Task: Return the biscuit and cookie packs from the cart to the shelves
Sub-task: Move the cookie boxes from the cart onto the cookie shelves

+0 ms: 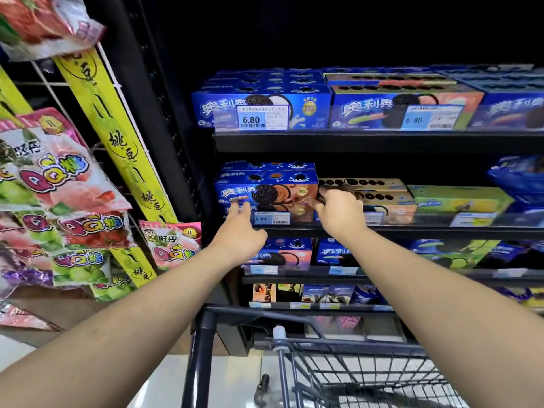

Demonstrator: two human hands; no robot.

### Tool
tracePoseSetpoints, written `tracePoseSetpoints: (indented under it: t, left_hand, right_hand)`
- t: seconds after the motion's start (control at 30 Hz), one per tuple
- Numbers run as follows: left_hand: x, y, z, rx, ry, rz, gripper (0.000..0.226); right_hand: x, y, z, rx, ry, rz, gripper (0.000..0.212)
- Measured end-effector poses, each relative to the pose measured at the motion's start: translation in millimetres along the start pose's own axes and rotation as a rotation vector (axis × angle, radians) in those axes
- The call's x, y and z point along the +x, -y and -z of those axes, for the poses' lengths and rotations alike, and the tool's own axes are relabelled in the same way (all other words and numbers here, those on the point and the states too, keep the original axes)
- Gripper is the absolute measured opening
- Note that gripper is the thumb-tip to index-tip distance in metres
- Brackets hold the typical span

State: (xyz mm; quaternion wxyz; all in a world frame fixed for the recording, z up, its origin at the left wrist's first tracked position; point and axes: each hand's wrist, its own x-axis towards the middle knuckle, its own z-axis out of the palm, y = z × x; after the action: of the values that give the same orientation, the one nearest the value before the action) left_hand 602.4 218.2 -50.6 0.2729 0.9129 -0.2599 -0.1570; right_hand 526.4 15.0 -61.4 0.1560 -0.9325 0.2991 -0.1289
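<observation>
The blue cookie box (266,191) sits at the left end of the middle shelf (382,231), just left of the frame's centre. It is a long carton, royal blue with white Chinese lettering, a dark sandwich cookie printed on the front, a brown chocolate-coloured patch toward its right end and small cookie pictures along the top face. It appears to rest on another blue box, with one more behind it.

Two hands reach up to it. The left hand (240,231) is spread open, fingertips at the lower left of the box front, not closed on anything. The right hand (338,209) has its fingers curled against the box's right end, touching it; whether it truly grips the carton cannot be told.

Right of the box lie two tan cookie boxes (374,191), stacked, then one green box (459,198). On the upper shelf (376,139), three blue box fronts show, with two price tags (263,117) reading 6.80. Several pink and green candy bags (50,178) hang at the left of the frame. One wire cart (353,375) fills the lower centre.
</observation>
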Motion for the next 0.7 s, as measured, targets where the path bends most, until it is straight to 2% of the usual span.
tracePoseSetpoints:
  t: [0.13, 0.23, 0.37, 0.47, 0.6, 0.7]
  left_hand:
    - [-14, -16, -5, 0.067, 0.019, -0.038, 0.069]
    - [-30, -41, -13, 0.086, 0.025, -0.067, 0.064]
    - [-52, -84, -38, 0.179, 0.035, -0.132, 0.055]
    - [-74, -122, -68, 0.264, 0.037, -0.206, 0.048]
    - [-113, -176, -124, 0.303, 0.044, -0.329, 0.020]
    - [-139, -212, -177, 0.319, 0.095, -0.438, 0.015]
  right_hand:
    - [-15, -9, 15, -0.174, -0.029, 0.070, 0.031]
    - [-36, -31, 35, -0.152, -0.024, 0.159, 0.035]
    - [-71, -76, 63, -0.178, 0.069, 0.244, 0.043]
    - [-103, -117, 85, -0.223, 0.170, 0.248, 0.046]
    - [-152, -188, 113, -0.212, 0.253, 0.226, 0.048]
    - [-188, -256, 126, -0.197, 0.333, 0.155, 0.044]
